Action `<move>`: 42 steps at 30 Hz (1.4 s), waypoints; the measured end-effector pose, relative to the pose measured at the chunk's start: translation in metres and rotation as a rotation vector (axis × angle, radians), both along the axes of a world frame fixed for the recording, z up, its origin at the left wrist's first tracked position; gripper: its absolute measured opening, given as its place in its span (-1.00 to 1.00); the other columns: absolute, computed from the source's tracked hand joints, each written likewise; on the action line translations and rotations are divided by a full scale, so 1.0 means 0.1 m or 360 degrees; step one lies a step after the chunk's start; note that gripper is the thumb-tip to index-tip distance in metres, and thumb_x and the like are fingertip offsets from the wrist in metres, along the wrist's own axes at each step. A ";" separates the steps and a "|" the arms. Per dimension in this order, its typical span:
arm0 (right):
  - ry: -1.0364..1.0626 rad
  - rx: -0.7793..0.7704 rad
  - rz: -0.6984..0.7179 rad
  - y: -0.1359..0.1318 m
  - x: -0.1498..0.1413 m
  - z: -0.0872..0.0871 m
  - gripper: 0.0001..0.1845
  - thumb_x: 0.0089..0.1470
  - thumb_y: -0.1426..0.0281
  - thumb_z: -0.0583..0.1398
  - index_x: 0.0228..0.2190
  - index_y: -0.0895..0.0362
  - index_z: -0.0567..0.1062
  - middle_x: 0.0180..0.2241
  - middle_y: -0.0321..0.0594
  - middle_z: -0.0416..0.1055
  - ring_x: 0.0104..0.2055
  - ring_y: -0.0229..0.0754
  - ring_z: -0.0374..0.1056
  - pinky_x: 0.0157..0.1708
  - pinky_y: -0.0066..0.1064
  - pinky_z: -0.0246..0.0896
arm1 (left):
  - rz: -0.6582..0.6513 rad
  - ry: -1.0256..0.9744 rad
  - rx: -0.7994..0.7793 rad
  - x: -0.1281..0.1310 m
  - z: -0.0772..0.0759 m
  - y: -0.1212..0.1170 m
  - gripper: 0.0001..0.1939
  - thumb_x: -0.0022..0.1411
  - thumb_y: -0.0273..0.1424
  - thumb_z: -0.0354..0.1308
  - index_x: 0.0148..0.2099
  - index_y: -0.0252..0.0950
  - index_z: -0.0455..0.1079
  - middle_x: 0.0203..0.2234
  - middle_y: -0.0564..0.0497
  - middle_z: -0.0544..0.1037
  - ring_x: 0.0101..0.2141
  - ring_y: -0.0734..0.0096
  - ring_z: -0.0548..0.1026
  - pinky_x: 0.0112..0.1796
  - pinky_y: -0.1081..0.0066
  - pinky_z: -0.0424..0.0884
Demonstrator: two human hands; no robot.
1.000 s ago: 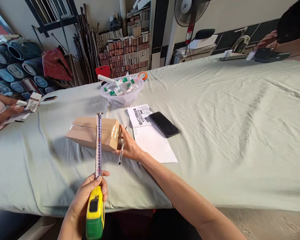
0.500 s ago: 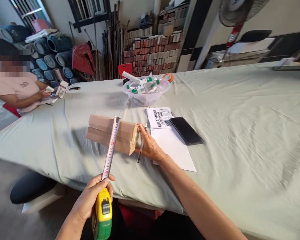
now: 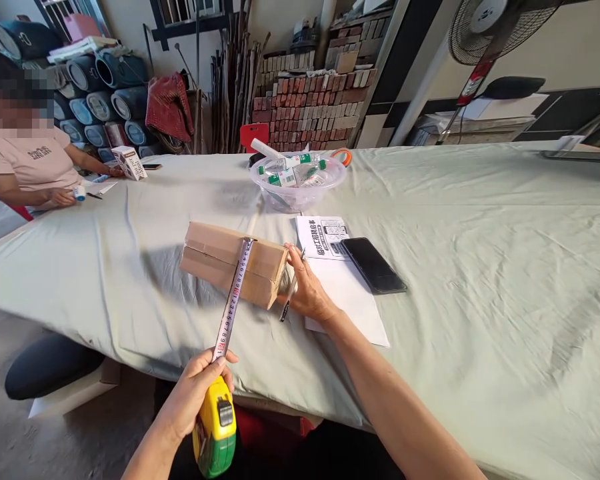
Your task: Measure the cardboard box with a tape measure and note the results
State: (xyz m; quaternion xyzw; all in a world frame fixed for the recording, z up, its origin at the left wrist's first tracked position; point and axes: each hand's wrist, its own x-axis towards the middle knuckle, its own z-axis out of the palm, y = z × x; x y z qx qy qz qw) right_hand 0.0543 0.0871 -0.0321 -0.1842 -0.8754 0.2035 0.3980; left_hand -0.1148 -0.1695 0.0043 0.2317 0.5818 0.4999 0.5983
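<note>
A closed brown cardboard box [image 3: 213, 257] is at the middle of the near side of the cloth-covered table. My right hand [image 3: 307, 292] grips its right end, thumb on the upper edge and the other fingers partly hidden behind that end. A pen [image 3: 285, 309] is tucked in the same hand. My left hand [image 3: 197, 383] is closed around a yellow and green tape measure [image 3: 220, 430], held low in front of the table edge. Its pulled-out blade [image 3: 231, 308] slants up across the box, with the hooked tip near the box's far upper edge.
Printed paper [image 3: 347, 307] lies right of the box, partly under a black phone [image 3: 373, 265]. Behind stands a clear basin [image 3: 300, 197] of plastic bottles beside orange-handled scissors [image 3: 344, 157]. A co-worker [image 3: 25, 160] sits at the left. A black stool [image 3: 55, 363] is at lower left.
The box, tape measure and both hands appear slightly farther right, partly because the view has shifted. The co-worker's hands have come apart, and the small carton now stands on the table.
</note>
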 end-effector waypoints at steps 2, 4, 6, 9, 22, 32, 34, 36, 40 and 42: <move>0.0007 -0.0003 0.0006 0.00 0.00 -0.01 0.26 -0.08 0.45 0.35 0.36 0.03 -0.38 0.39 0.06 -0.23 0.41 0.20 -0.21 0.26 0.14 0.09 | -0.0017 -0.0008 0.0001 0.00 -0.01 0.01 -0.60 0.17 -0.08 0.22 -0.15 -0.32 0.40 -0.54 0.01 0.47 -0.52 0.41 0.40 -0.48 0.45 0.28; 0.0027 0.0011 0.0017 0.00 -0.01 0.00 0.28 -0.09 0.45 0.36 0.36 0.01 -0.38 0.40 0.03 -0.24 0.41 0.22 -0.20 0.26 0.14 0.09 | -0.0029 -0.0007 0.0002 0.00 -0.03 0.01 -0.61 0.20 -0.09 0.19 -0.13 -0.33 0.39 -0.54 0.01 0.47 -0.52 0.43 0.39 -0.47 0.45 0.28; 0.0045 0.0017 0.0028 0.00 -0.01 0.00 0.28 -0.09 0.46 0.36 0.36 0.00 -0.38 0.40 0.00 -0.24 0.41 0.22 -0.19 0.26 0.13 0.09 | -0.0035 0.0009 0.0004 0.00 -0.05 0.01 -0.61 0.23 -0.09 0.17 -0.12 -0.33 0.38 -0.53 0.01 0.47 -0.52 0.44 0.38 -0.45 0.44 0.27; 0.0049 -0.0010 0.0020 0.01 0.00 -0.01 0.27 -0.09 0.46 0.35 0.37 -0.01 -0.36 0.40 -0.02 -0.23 0.41 0.20 -0.18 0.26 0.11 0.11 | -0.0046 0.0033 0.0033 -0.01 -0.07 0.01 -0.63 0.26 -0.10 0.13 -0.12 -0.33 0.37 -0.51 0.01 0.47 -0.51 0.44 0.38 -0.43 0.43 0.27; 0.0156 -0.0710 0.0248 -0.02 0.10 0.16 0.07 -0.03 0.03 0.32 0.35 0.01 -0.04 0.36 -0.07 0.00 0.36 0.23 -0.01 0.29 0.12 -0.07 | -0.0484 0.0484 0.0050 -0.23 0.21 0.08 -0.62 0.32 -0.09 0.03 -0.11 -0.33 0.37 -0.51 0.03 0.45 -0.51 0.47 0.33 -0.42 0.45 0.23; 0.0086 -0.1013 0.0526 -0.03 0.24 0.39 -0.01 -0.01 0.15 0.32 0.34 -0.01 0.02 0.25 -0.13 0.24 0.33 0.14 0.05 0.29 0.01 -0.04 | -0.0951 0.1223 -0.0315 -0.92 0.85 0.34 -0.56 0.26 -0.06 -0.01 -0.13 -0.34 0.42 -0.50 0.02 0.45 -0.50 0.36 0.39 -0.43 0.43 0.28; 0.0083 -0.1057 0.0587 -0.04 0.23 0.41 0.00 -0.01 0.17 0.33 0.34 -0.05 0.00 0.22 -0.14 0.28 0.31 0.12 0.08 0.28 0.01 -0.02 | -0.1056 0.1342 -0.0329 -1.11 1.00 0.44 -0.55 0.24 -0.05 0.01 -0.14 -0.34 0.44 -0.49 0.01 0.46 -0.48 0.33 0.42 -0.42 0.43 0.29; 0.0078 -0.1084 0.0614 -0.05 0.21 0.41 0.02 -0.02 0.18 0.33 0.35 -0.06 -0.02 0.23 -0.13 0.26 0.30 0.12 0.09 0.27 0.04 -0.02 | -0.1136 0.1469 -0.0327 -1.26 1.15 0.57 -0.55 0.23 -0.06 0.02 -0.13 -0.33 0.45 -0.49 0.01 0.46 -0.45 0.31 0.43 -0.41 0.44 0.28; 0.0069 -0.1105 0.0632 -0.06 0.18 0.37 0.02 -0.03 0.14 0.33 0.35 -0.05 -0.01 0.24 -0.10 0.23 0.28 0.13 0.11 0.24 0.03 0.02 | -0.1258 0.1686 -0.0347 -1.44 1.39 0.85 -0.64 0.17 -0.10 0.09 -0.29 -0.31 0.45 -0.49 -0.01 0.49 -0.46 0.32 0.43 -0.46 0.46 0.25; 0.0063 -0.1082 0.0601 -0.06 0.18 0.34 0.02 -0.03 0.12 0.33 0.34 -0.02 0.01 0.23 -0.08 0.24 0.26 0.15 0.12 0.23 0.02 0.05 | -0.1277 0.1675 -0.0372 -1.48 1.45 0.95 -0.68 0.16 -0.12 0.11 -0.35 -0.30 0.42 -0.50 -0.01 0.50 -0.48 0.33 0.43 -0.48 0.46 0.25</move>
